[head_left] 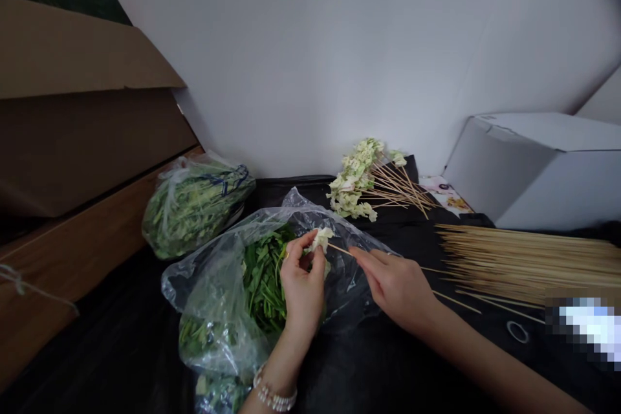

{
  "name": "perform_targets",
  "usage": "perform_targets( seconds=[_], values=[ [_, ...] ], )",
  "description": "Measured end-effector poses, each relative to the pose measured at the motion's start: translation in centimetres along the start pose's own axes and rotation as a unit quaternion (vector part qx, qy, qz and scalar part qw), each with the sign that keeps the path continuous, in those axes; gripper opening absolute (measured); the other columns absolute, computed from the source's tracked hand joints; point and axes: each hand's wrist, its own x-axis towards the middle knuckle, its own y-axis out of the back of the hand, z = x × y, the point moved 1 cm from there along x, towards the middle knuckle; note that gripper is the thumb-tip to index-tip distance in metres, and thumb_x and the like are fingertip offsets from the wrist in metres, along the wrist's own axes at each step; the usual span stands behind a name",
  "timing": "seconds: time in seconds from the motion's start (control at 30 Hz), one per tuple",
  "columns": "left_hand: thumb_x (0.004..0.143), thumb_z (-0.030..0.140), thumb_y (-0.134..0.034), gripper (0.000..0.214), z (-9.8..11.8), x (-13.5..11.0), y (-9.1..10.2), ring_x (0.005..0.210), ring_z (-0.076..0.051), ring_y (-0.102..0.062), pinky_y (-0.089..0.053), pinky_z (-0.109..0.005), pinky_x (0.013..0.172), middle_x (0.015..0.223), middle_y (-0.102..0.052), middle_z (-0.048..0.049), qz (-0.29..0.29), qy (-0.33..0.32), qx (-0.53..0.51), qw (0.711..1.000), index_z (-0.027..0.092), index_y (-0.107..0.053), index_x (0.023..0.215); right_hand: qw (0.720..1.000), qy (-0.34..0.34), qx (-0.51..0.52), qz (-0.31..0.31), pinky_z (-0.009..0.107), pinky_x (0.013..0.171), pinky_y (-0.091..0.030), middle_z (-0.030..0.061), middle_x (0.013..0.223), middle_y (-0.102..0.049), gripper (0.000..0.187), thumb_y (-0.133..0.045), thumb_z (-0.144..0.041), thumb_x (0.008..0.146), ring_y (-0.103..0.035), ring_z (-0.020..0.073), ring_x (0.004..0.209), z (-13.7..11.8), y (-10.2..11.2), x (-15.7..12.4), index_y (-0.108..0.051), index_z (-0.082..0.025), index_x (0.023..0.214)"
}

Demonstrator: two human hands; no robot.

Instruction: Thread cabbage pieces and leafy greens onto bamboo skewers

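Note:
Between the fingers of my left hand (305, 278) is a pale cabbage leaf piece (322, 239), pinched above an opened clear plastic bag (218, 297). My right hand (392, 281) grips a thin bamboo skewer (341, 249), whose far end meets the leaf piece; whether the tip has gone through it is hidden. Leafy greens (264, 278) fill the bag under my left hand. Beyond my hands lies a pile of skewers with cabbage pieces (356, 178) on their ends.
Many bare bamboo skewers (524, 259) lie on the black sheet (369, 369) at right, near a small ring (517, 332). A tied bag of greens (194, 207) stands at back left. A cardboard box (87, 129) and a white box (524, 168) flank the space; a wall (310, 65) closes the back.

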Motion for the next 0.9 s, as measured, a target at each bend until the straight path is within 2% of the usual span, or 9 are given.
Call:
perform_targets(
  seconds=[0.27, 0.67, 0.9],
  values=[
    [0.083, 0.025, -0.066, 0.017, -0.3, -0.1, -0.1, 0.089, -0.017, -0.065, -0.056, -0.028, 0.077, 0.097, -0.066, -0.0062, -0.010, 0.023, -0.024, 0.999, 0.019, -0.069, 0.099, 0.999, -0.023, -0.007, -0.026, 0.026, 0.060, -0.045, 0.0058, 0.085, -0.072, 0.041, -0.040, -0.014, 0.093, -0.068, 0.0177, 0.070, -0.1, -0.2, 0.0, -0.064, -0.017, 0.126],
    [0.084, 0.025, -0.066, 0.014, -0.3, -1.4, -0.8, 0.090, -0.017, -0.065, -0.055, -0.027, 0.079, 0.097, -0.065, -0.0046, -0.062, -0.039, 0.011, 0.997, 0.021, -0.069, 0.097, 0.998, -0.042, -0.006, -0.052, 0.027, 0.059, -0.044, 0.0047, 0.083, -0.071, 0.040, -0.039, -0.012, 0.092, -0.068, 0.0184, 0.070, -0.7, -0.5, -0.1, -0.062, -0.017, 0.124],
    [0.072, 0.026, -0.078, 0.027, -0.8, -1.3, -1.4, 0.095, -0.019, -0.065, -0.058, -0.034, 0.085, 0.098, -0.065, -0.0054, -0.065, 0.078, -0.138, 0.985, 0.018, -0.066, 0.095, 0.991, -0.084, 0.085, -0.059, 0.027, 0.073, -0.047, 0.0068, 0.091, -0.072, 0.035, -0.037, -0.016, 0.095, -0.068, 0.0187, 0.081, 0.0, 0.2, 0.3, -0.064, -0.019, 0.118]
  ],
)
